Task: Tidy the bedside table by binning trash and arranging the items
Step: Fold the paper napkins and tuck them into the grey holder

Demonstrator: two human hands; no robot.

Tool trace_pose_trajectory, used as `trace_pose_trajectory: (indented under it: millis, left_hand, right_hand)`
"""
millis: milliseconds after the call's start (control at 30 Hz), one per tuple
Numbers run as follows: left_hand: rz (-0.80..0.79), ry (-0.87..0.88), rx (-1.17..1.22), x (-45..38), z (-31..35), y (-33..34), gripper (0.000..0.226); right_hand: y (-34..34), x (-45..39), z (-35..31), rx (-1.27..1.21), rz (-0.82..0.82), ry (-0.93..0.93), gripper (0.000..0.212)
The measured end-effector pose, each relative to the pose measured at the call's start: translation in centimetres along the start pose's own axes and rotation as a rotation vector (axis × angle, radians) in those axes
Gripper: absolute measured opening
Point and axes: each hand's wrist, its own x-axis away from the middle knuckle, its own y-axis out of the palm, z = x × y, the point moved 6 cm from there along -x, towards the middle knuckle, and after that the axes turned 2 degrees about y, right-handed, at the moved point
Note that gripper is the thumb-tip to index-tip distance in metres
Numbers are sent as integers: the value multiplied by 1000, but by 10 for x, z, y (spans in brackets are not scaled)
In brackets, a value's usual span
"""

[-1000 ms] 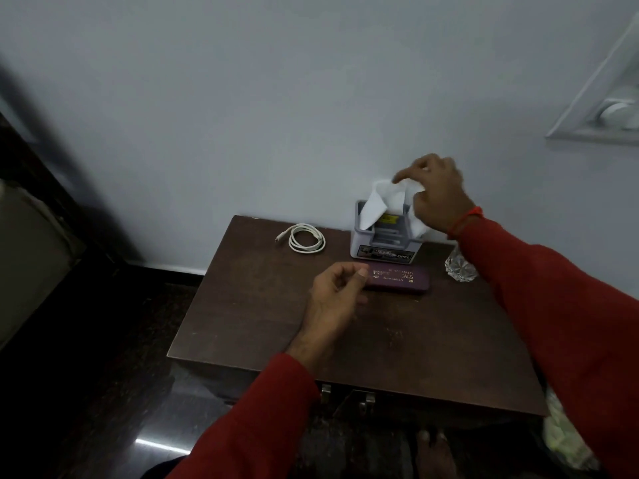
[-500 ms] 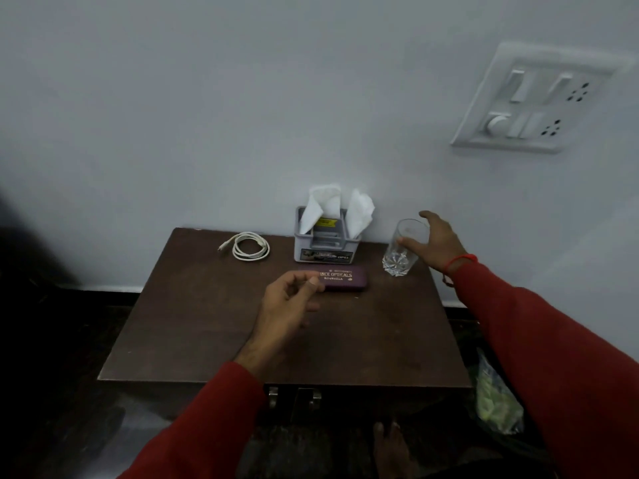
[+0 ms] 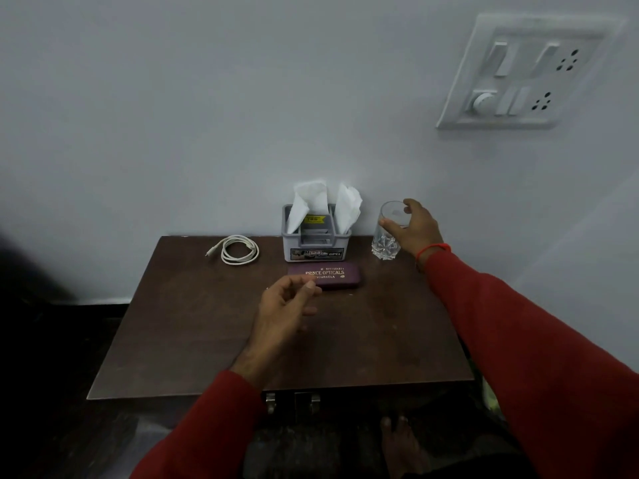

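On the dark wooden bedside table [image 3: 193, 340] a grey holder [image 3: 316, 245] with white tissues stands at the back against the wall. A maroon spectacle case [image 3: 337, 275] lies just in front of it. A coiled white cable [image 3: 238, 250] rests at the back left. My right hand [image 3: 416, 229] is wrapped around a clear glass [image 3: 387, 236] at the back right; the glass stands upright on the table. My left hand [image 3: 287, 302] hovers over the table middle, fingers loosely curled, holding nothing, its fingertips near the case's left end.
A white switch and socket panel [image 3: 518, 74] is on the wall at the upper right. A bare foot [image 3: 401, 440] shows on the dark floor below the table's front edge. Something pale green [image 3: 489, 397] lies on the floor at the table's right.
My right hand left the tissues in the holder, moved right to the glass and closed around it. My left hand stayed near the spectacle case. The camera view shifted to the right.
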Motion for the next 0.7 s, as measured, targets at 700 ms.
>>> trace_pose_trajectory:
  millis: [700]
  left_hand:
    - [149, 176, -229, -92, -6, -4, 52]
  right_hand:
    - [98, 63, -38, -259, -158, -115, 70]
